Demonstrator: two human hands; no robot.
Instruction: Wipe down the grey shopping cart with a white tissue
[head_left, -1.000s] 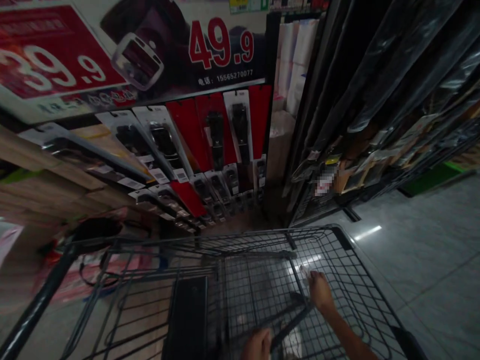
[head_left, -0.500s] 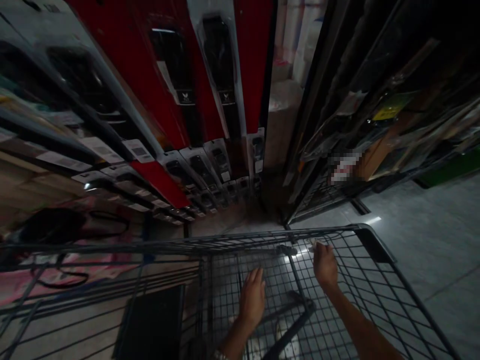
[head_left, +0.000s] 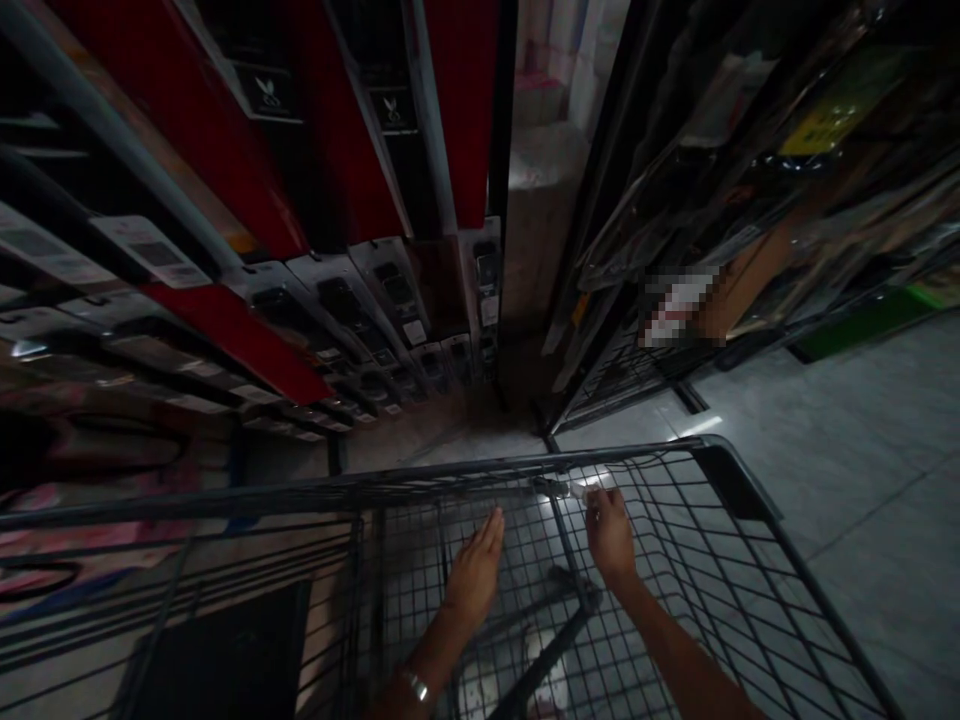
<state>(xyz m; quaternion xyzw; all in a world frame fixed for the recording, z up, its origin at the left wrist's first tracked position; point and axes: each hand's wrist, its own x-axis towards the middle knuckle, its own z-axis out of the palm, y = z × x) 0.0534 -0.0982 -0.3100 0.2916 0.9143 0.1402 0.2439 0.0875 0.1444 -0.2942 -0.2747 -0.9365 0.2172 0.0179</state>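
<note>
My left hand is stretched out over a dark wire shopping cart, its fingers straight and side by side, with nothing visible in it. A metallic band circles that wrist. Farther forward and to the right, my right hand is closed, its fingertips pinched around a small whitish thing too blurred to name. That thing is close to a grey fitting on the cart's wire. A dark bar slants across the mesh below the hands.
Packaged goods hang in rows on a red-backed rack ahead. Wrapped items fill a dark rack on the right, beside grey floor tiles. A dark panel and pink goods lie at left.
The view has shifted, so the racks and cart appear farther left. My right hand, still pinching, is nearer the grey fitting. My left hand has moved slightly left with its fingers still straight.
</note>
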